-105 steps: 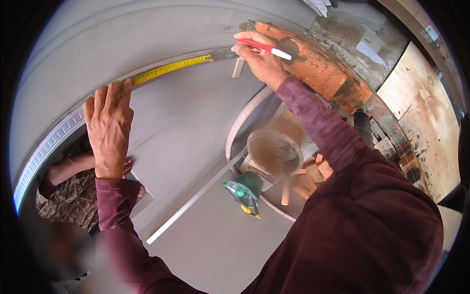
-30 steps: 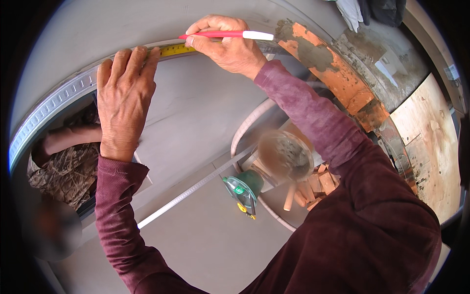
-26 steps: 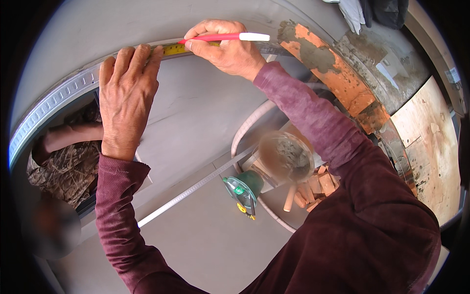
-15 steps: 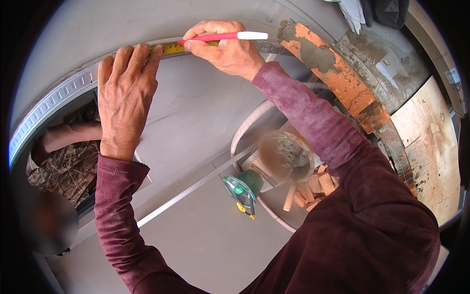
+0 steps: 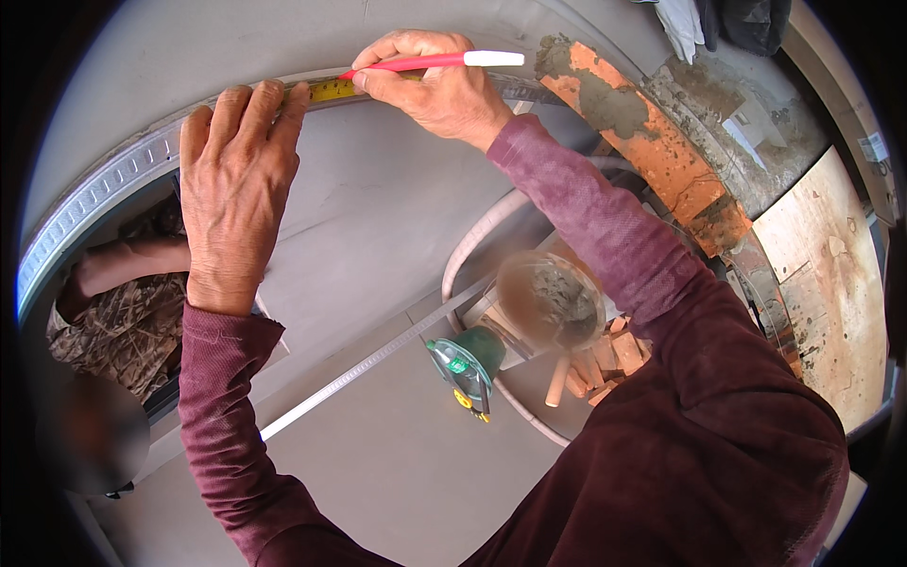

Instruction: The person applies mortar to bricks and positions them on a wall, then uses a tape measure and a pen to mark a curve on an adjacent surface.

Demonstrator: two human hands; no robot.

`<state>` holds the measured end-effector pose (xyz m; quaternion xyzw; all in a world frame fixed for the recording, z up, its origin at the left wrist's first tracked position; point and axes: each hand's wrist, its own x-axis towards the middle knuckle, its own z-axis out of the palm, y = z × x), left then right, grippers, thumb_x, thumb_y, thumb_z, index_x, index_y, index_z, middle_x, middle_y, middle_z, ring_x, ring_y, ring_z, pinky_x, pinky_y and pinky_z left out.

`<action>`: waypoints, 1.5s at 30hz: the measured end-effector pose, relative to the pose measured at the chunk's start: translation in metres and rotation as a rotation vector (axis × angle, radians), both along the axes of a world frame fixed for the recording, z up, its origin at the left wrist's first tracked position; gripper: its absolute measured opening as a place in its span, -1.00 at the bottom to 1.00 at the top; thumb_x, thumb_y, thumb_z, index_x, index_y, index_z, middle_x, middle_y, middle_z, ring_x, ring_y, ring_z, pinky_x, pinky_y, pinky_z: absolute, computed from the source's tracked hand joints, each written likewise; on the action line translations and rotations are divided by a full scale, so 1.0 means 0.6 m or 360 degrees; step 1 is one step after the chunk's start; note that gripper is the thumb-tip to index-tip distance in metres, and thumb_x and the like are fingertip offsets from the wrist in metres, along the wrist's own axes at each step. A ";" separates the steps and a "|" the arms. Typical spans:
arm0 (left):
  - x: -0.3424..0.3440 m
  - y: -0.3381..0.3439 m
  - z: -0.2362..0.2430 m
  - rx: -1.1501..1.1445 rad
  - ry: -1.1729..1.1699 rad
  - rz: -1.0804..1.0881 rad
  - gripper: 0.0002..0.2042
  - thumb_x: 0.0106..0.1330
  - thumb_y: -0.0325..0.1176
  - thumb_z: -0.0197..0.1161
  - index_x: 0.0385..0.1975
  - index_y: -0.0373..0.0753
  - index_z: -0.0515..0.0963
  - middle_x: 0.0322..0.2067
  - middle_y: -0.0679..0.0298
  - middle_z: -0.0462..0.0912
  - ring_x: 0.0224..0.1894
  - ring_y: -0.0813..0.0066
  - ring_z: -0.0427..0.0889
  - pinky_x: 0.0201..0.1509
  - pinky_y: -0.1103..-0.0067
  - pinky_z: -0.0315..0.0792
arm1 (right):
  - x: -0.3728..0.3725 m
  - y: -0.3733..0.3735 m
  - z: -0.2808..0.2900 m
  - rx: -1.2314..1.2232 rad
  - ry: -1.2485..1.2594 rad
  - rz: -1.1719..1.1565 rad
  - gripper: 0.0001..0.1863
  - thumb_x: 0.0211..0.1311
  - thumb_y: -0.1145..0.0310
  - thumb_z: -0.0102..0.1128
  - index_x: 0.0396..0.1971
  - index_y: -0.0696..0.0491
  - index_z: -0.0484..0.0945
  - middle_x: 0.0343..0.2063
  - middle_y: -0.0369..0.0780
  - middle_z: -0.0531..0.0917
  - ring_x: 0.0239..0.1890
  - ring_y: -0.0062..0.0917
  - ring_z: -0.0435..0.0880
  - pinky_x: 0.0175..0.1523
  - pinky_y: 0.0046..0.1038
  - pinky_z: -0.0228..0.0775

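A long, slotted metal profile [image 5: 104, 180] runs across the top of the view along a grey surface. Along its edge lies a yellow tape measure blade [image 5: 329, 92]. My left hand [image 5: 234, 189] is closed over the profile, its fingers bent onto the edge and pressing the blade by the fingertips. To its right, my right hand [image 5: 439, 94] pinches a red pen with a white end [image 5: 493, 59]. The pen lies almost level, its tip pointing left at the profile just above the blade. The tape's case is not visible.
Another person's arm in camouflage clothing [image 5: 123, 321] is below left. A mortar bucket [image 5: 567, 302], brick pieces [image 5: 619, 354] and a green bucket with a bottle [image 5: 472, 354] stand low, near a hose [image 5: 463, 250]. Mortar-smeared orange brickwork [image 5: 661, 151] is on the right.
My left hand has shifted slightly left along the profile, showing more of the yellow blade. The pen's white end has moved slightly right and up; both hands keep their grips.
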<state>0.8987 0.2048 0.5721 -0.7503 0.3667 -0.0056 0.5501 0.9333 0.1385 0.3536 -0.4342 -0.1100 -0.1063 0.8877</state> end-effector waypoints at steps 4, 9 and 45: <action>0.000 0.003 0.000 0.0010 -0.0001 -0.0017 -0.56 0.14 -0.41 0.33 0.09 -0.14 0.60 0.02 0.40 0.52 0.10 0.45 0.47 0.18 0.44 0.39 | 0.005 0.005 -0.005 0.0006 -0.0041 -0.0018 -0.82 0.18 0.27 0.34 -0.37 0.07 0.73 -0.48 -0.23 0.75 -0.44 -0.54 0.72 -0.27 -0.47 0.56; -0.003 0.003 0.000 0.0009 -0.0007 -0.0016 -0.55 0.15 -0.41 0.32 0.11 -0.14 0.59 0.02 0.39 0.53 0.11 0.44 0.46 0.21 0.43 0.39 | 0.003 0.003 -0.003 -0.0043 -0.0099 -0.0100 -0.84 0.19 0.30 0.34 -0.36 0.08 0.73 -0.47 -0.23 0.76 -0.44 -0.56 0.72 -0.28 -0.48 0.57; -0.199 -0.121 -0.345 -0.4847 0.0678 0.0829 -0.57 0.33 -0.49 0.12 0.21 -0.40 0.39 -0.07 0.19 0.63 0.00 0.51 0.60 0.12 0.58 0.47 | -0.064 -0.183 0.116 -0.0611 -0.0468 -0.0032 -0.71 0.09 0.44 0.45 -0.18 0.19 0.68 -0.40 -0.26 0.72 -0.37 -0.67 0.67 -0.23 -0.62 0.55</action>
